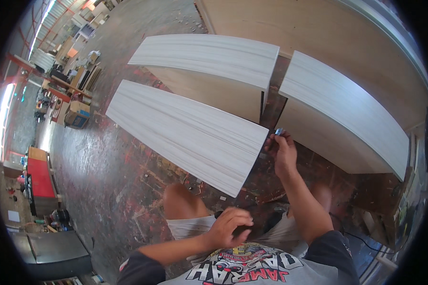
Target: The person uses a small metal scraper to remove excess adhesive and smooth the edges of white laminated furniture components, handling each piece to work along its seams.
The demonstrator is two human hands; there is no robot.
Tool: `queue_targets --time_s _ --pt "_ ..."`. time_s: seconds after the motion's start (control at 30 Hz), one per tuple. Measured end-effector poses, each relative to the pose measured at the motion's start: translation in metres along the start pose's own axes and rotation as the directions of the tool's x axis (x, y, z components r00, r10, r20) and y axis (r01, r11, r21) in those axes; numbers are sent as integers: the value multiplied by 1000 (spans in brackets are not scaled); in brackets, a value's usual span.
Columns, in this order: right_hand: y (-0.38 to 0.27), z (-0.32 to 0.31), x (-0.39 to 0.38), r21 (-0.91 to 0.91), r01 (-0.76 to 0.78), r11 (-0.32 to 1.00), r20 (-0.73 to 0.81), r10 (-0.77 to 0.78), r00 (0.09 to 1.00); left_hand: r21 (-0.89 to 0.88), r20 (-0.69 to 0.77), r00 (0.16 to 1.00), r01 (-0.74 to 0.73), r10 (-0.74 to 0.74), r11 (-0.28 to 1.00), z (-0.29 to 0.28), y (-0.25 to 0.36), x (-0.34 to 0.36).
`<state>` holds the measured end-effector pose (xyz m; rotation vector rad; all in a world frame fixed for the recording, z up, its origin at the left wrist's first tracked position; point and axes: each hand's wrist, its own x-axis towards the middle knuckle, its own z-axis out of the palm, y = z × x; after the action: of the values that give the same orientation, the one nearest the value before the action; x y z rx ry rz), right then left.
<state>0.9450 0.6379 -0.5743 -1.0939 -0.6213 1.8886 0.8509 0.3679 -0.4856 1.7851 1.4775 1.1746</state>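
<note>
While the left hand [230, 227] curls loosely, the right hand [283, 151] extends.

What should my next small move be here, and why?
Probably bring your left hand up to steady the nearest pale wood-grain panel: that hand looks free above your lap, while your right hand pinches a small bluish piece close to that panel's right corner.

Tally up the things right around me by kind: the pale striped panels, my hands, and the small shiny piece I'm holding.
Pale striped panels: 3
Hands, left hand and right hand: 2
Small shiny piece: 1
Total: 6
</note>
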Motion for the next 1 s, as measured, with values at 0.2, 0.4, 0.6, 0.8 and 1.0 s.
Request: queue_targets --time_s 0.2,0.4,0.6,0.8,1.0 --pt "-16 -5 3 6 15 1000 24 -15 1000 179 330 824 425 -461 887 55 -39 -80" --pt "-29 -14 -19 -28 -36 999 -56 35 998 202 356 837 365 -415 909 119 -46 -45" --pt "-34 -59 -45 9 -26 1000 -48 27 998 100 705 444 710 -553 697 119 -35 -46" --pt "-36 -58 -61 -49 -48 998 -82 43 996 -25 714 518 692 -472 721 117 -30 -56" --pt "-36 -54 -63 25 -2 1000 -92 4 996 42 653 611 562 -448 826 131 -42 -77"
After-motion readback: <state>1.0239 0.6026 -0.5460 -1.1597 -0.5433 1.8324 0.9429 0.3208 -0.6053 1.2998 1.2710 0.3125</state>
